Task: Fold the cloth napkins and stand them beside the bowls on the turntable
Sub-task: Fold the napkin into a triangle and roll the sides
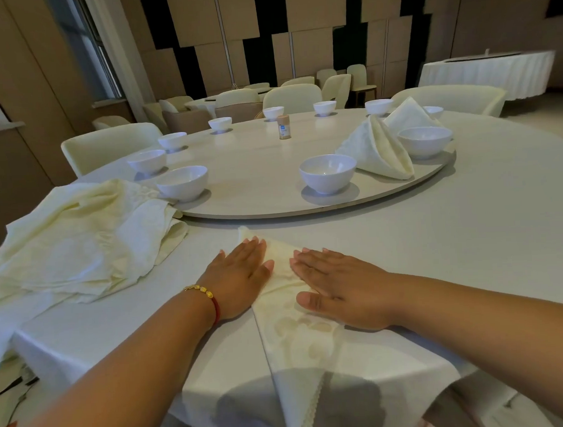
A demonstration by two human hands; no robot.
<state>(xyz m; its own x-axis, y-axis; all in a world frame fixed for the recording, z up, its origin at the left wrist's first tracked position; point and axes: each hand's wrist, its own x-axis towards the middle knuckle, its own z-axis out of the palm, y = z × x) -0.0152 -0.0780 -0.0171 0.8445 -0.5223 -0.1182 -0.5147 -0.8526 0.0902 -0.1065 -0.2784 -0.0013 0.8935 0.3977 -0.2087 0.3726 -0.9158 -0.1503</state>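
Note:
A cream napkin (289, 322) lies flat on the white tablecloth in front of me, folded into a long narrow shape that hangs over the table's near edge. My left hand (241, 276) and my right hand (338, 285) press flat on it side by side, fingers straight. Two folded napkins stand on the turntable (256, 182) at the right: one (375, 149) between two white bowls (327, 172) (425, 141), another (409, 112) behind. Several more bowls ring the turntable's rim.
A loose pile of unfolded cream napkins (81, 241) lies on the table at the left, touching a bowl (182, 182). A small brown bottle (283, 126) stands mid-turntable. Cream chairs (109, 140) surround the table; another draped table (487, 72) stands far right.

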